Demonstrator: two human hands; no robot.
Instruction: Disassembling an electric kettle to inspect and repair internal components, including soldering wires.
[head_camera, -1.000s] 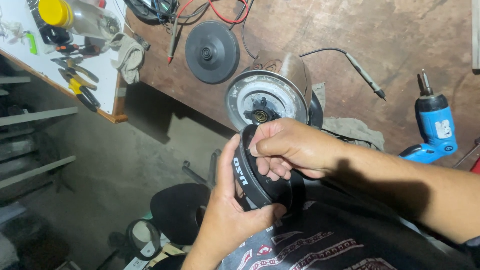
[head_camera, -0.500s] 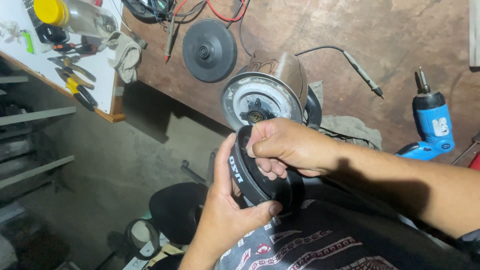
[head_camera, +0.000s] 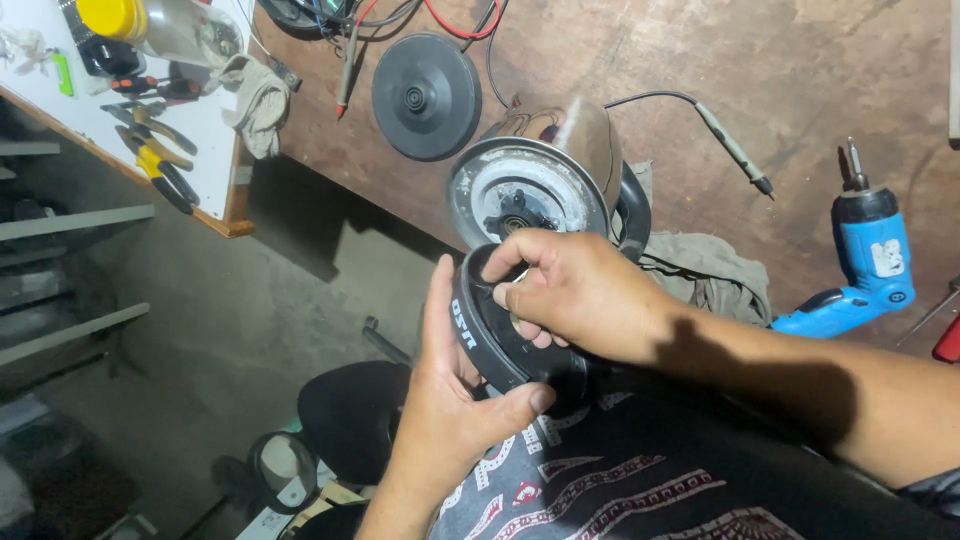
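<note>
A: Brown workbench up top, concrete floor below; where's the black round cover?

B: Held over the lap, just below the metal kettle lying on its side, base facing the camera

A: Hands?

B: Left hand cups the cover from beneath, thumb clamped on its rim. Right hand comes in from the right, fingers closed on the upper edge

A: Orientation?

B: Tilted on edge, flat face turned toward the right hand; both hands touching it, neither nearer

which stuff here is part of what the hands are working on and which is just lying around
In hand:
- black round base, held by left hand and right hand
- metal kettle, bottom exposed

Lying about:
- blue cordless screwdriver
- black disc
- yellow-handled pliers
- rag
</note>
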